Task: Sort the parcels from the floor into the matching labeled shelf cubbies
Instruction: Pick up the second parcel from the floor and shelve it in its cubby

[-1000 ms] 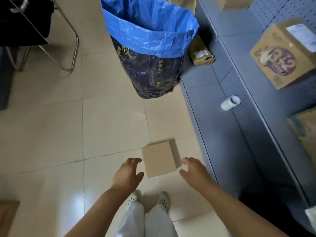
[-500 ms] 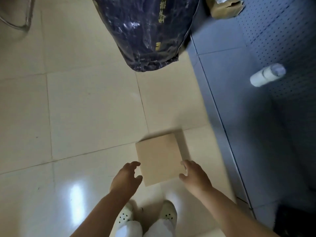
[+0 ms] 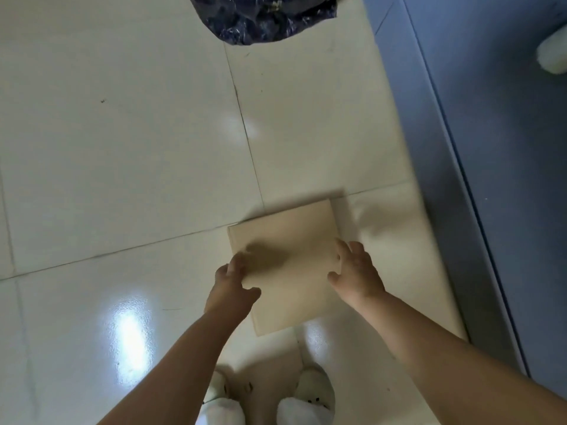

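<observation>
A flat brown cardboard parcel [image 3: 291, 271] lies on the pale tiled floor just ahead of my feet. My left hand [image 3: 230, 286] is on its left edge, thumb over the top face, fingers curled at the side and casting a blurred shadow on the cardboard. At the opposite edge, my right hand [image 3: 357, 271] has its fingers curled along the side and its thumb on top. The parcel is held between both hands and still looks flat against the floor. No label shows on its top face.
The bottom of a dark blue printed sack [image 3: 267, 19] stands on the floor straight ahead. The blue-grey shelf unit [image 3: 497, 154] runs along the right, with a white roll [image 3: 552, 53] on its lowest level. My white shoes [image 3: 313, 391] are below the parcel.
The view dropped closer to the floor and the parcel looks larger. Both hands moved forward from beside its near corners onto its left and right edges.
</observation>
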Available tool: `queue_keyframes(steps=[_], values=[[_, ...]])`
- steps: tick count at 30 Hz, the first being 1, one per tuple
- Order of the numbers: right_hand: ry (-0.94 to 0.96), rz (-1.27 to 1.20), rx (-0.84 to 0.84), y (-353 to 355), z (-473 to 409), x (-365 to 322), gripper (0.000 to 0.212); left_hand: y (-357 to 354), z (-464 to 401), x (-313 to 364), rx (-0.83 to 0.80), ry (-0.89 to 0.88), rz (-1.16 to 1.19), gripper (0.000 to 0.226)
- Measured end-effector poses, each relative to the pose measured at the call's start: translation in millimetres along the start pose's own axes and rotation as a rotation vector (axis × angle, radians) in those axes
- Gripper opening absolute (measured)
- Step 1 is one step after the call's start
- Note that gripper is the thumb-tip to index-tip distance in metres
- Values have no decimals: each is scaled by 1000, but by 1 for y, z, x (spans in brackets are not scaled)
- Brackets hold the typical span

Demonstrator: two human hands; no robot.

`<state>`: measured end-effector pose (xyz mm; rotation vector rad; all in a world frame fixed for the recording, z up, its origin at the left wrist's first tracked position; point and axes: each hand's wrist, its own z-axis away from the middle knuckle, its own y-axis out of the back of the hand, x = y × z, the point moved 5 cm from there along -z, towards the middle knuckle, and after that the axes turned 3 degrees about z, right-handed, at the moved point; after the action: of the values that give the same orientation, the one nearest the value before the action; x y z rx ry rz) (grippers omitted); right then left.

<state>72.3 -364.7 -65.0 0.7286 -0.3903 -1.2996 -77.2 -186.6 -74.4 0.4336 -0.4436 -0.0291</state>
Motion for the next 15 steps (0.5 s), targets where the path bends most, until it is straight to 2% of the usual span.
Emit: queue_keyframes(steps=[6,10,15], values=[[-43,-245,-27,-14,-20,-6,94,-13,-17,-12,-41,-16,79,93],[-76,-302,-28,-13,-18,-10,92,-14,-17,-12,-76,18,225,100],[-58,-291,16,11,-1,-24,89,1,-1,-1,-29,24,299,103]])
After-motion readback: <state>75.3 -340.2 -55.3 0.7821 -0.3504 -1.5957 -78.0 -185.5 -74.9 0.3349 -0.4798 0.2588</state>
